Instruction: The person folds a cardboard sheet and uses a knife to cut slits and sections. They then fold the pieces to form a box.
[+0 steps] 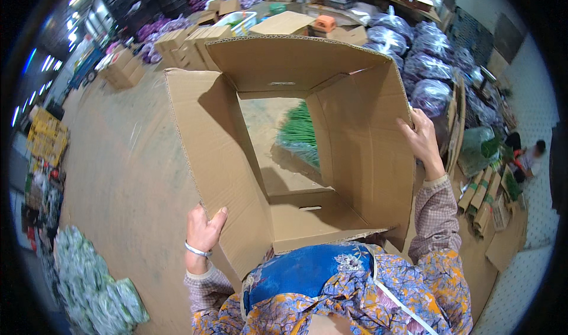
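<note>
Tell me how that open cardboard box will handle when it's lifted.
The box probably lifts light: both ends are open, and floor shows through. Its walls may rack or fold, since only the left hand and right hand brace opposite panels. The flaps likely flop.

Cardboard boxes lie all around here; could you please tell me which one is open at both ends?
The large cardboard box held between the left hand and right hand: you can see the floor and green stalks through it. The stacked boxes behind lie flat.
</note>
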A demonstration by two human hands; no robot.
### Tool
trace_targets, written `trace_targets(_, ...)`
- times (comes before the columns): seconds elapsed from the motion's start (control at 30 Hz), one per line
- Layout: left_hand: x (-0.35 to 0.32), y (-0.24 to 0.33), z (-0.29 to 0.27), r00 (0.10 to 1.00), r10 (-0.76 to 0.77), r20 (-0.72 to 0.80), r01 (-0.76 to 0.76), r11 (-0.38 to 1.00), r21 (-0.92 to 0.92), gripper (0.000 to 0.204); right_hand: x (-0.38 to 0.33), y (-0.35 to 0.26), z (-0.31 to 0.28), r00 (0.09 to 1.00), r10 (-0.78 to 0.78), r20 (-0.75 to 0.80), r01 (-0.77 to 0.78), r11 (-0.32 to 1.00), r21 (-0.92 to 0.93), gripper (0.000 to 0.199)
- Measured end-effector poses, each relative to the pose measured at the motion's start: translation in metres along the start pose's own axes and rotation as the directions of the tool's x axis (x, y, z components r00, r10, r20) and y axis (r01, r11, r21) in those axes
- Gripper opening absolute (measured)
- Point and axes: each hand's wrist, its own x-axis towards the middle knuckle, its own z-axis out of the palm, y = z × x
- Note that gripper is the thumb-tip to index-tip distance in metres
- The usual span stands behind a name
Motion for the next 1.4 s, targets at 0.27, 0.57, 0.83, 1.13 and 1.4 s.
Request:
trace_targets(0.27, -0.024, -0.051, -0.014, 0.966, -0.233, -0.109, 0.22, 0.968, -0.122, 0.023, 0.058, -0.023, 0.108, 0.986, -0.098, 0.138, 0.096, 0.995, 0.021, 0.03)
trace_targets(0.57, 0.051, -0.082, -0.025, 0.894, -0.421, -0.155, 0.425, 0.905, -0.011, 0.024, 0.133, -0.03, 0.23, 0.958, -0.113, 0.262, 0.094, 0.992, 0.083, 0.029)
trace_targets(0.83, 0.159, -0.134, -0.017, 0.949, -0.29, -0.122, 0.304, 0.944, 0.126, 0.024, 0.223, -0.001, 0.292, 0.962, -0.094, 0.255, 0.066, 0.991, 0.115, 0.027)
trace_targets(1.13, 0.26, -0.174, -0.021, 0.848, -0.527, 0.046, 0.528, 0.837, -0.145, 0.02, 0.271, 0.012, 0.361, 0.937, 0.01, 0.349, -0.04, 0.996, 0.079, 0.027)
trace_targets(1.4, 0.358, -0.24, -0.055, 0.888, -0.439, 0.135, 0.429, 0.898, 0.099, 0.018, 0.319, -0.003, 0.436, 0.957, 0.053, 0.284, -0.092, 0.988, 0.124, 0.027)
